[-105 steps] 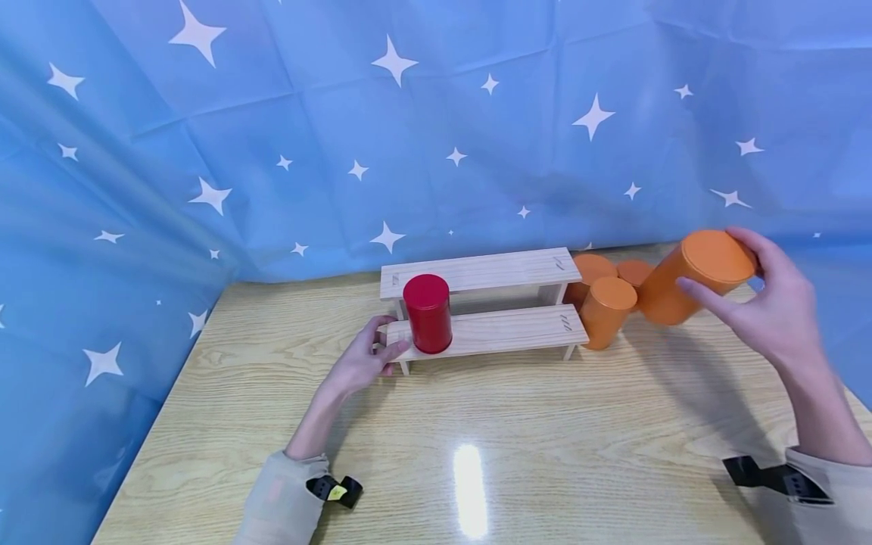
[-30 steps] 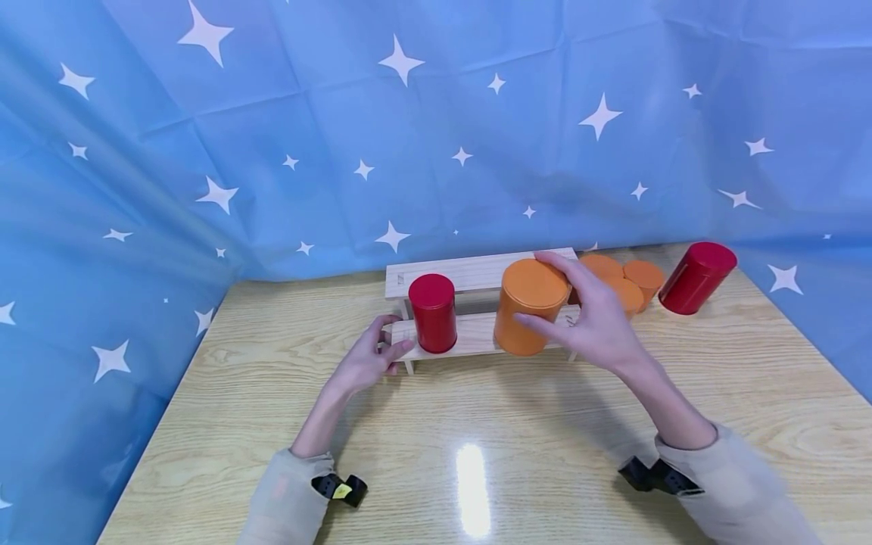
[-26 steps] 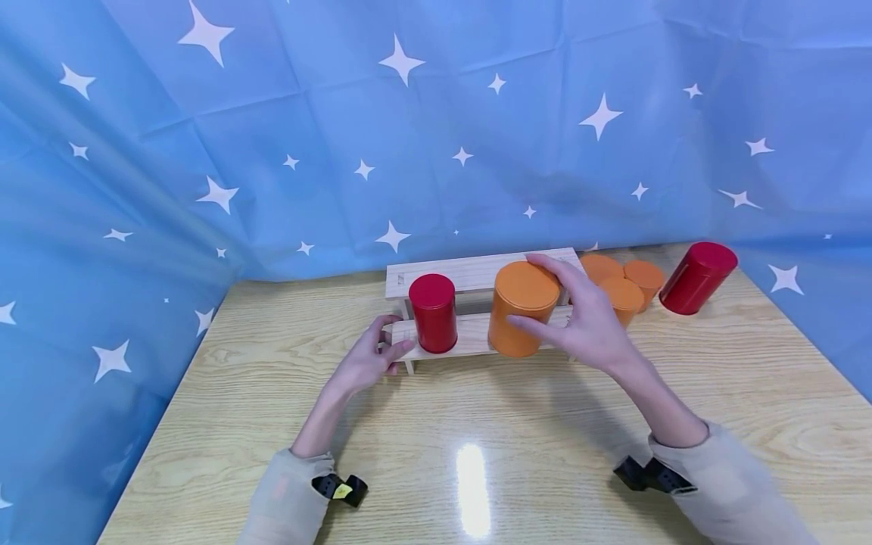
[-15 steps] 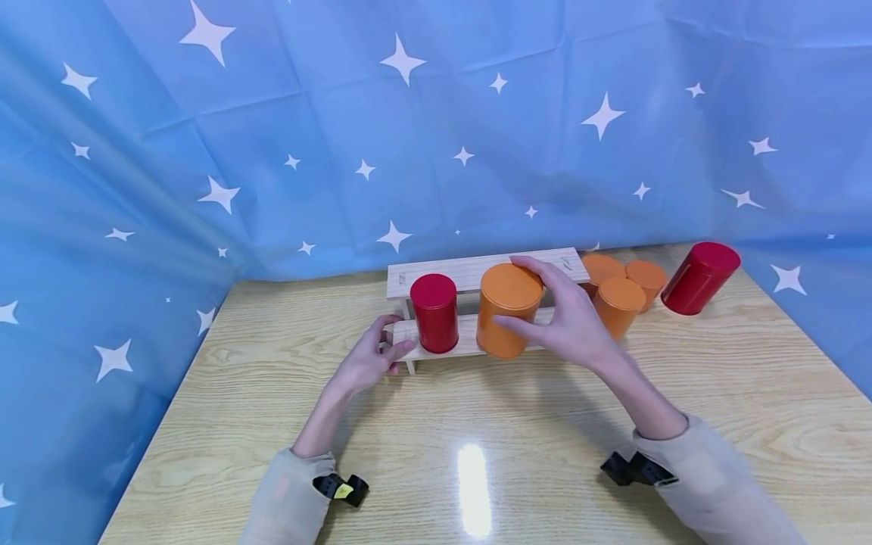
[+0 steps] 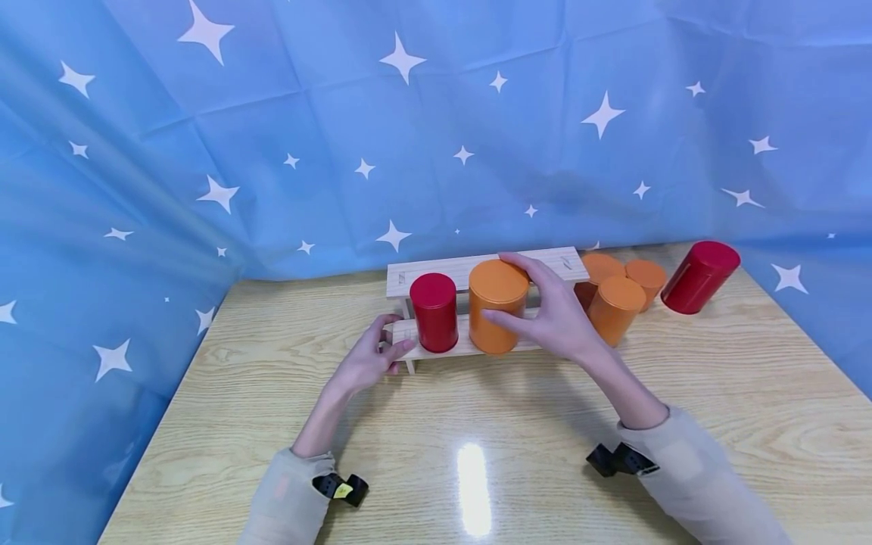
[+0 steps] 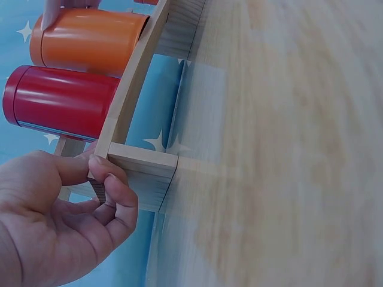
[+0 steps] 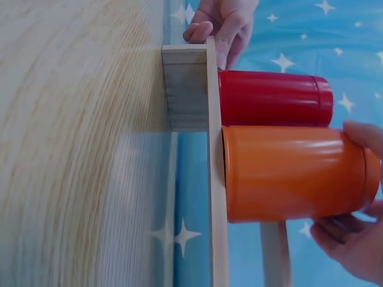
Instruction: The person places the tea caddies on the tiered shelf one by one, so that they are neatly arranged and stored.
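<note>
My left hand (image 5: 364,356) pinches the left end of the lower step of a two-tier wooden shelf (image 5: 487,269); the left wrist view shows thumb and fingers curled on the board (image 6: 122,119). A red canister (image 5: 434,314) stands upright at that step's left end. To its right, my right hand (image 5: 555,314) grips a larger orange canister (image 5: 493,314) around its upper part. In the right wrist view the orange canister (image 7: 293,173) has its base right at the board, slightly tilted, close beside the red canister (image 7: 272,98).
Several orange canisters (image 5: 616,303) stand on the table just right of the shelf. Beyond them a second red canister (image 5: 702,276) stands near the back right. A blue star-patterned cloth (image 5: 436,136) hangs behind and left of the wooden table (image 5: 381,469).
My right hand has carried the orange canister left from the table's right side onto the lower step, then nearer the red canister. The left hand keeps its grip on the shelf.
</note>
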`<control>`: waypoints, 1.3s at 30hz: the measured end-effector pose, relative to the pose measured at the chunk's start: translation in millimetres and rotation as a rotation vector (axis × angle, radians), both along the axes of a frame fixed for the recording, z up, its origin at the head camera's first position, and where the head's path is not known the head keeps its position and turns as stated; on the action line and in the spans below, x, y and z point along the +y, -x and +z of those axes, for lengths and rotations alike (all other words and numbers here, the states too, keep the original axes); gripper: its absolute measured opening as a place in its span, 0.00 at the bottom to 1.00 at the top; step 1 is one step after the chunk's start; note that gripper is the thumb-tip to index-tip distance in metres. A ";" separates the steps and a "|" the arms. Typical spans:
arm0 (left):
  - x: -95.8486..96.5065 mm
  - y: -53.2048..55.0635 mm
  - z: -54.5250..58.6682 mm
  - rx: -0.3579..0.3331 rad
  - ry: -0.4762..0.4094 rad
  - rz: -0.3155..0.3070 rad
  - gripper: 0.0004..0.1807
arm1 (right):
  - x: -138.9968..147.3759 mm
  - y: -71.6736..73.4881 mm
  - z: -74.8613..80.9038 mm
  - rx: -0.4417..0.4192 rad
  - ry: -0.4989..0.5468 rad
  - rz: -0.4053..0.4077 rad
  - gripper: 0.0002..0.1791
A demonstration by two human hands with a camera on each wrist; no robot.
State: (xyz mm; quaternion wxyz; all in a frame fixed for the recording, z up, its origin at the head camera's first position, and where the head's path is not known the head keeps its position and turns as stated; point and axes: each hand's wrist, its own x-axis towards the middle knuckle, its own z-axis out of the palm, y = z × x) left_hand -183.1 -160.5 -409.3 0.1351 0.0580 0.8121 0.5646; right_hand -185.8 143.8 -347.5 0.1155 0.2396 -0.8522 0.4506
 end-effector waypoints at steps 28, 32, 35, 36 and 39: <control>-1.5 -0.4 -1.4 0.008 -0.018 -0.005 0.33 | -3.9 4.2 0.6 -0.017 -0.023 0.008 0.46; -1.5 0.1 -1.6 0.014 -0.020 -0.018 0.33 | -2.0 4.5 0.8 -0.011 -0.031 0.020 0.47; -1.3 0.5 -2.0 0.013 -0.022 -0.018 0.33 | 0.1 3.7 2.0 -0.001 -0.027 0.026 0.47; -1.2 0.7 -2.3 0.014 -0.020 -0.019 0.33 | 0.8 3.2 2.6 0.005 -0.020 0.028 0.47; -0.6 0.8 -2.7 0.017 -0.017 -0.014 0.33 | 3.4 2.5 4.5 0.029 0.006 0.031 0.46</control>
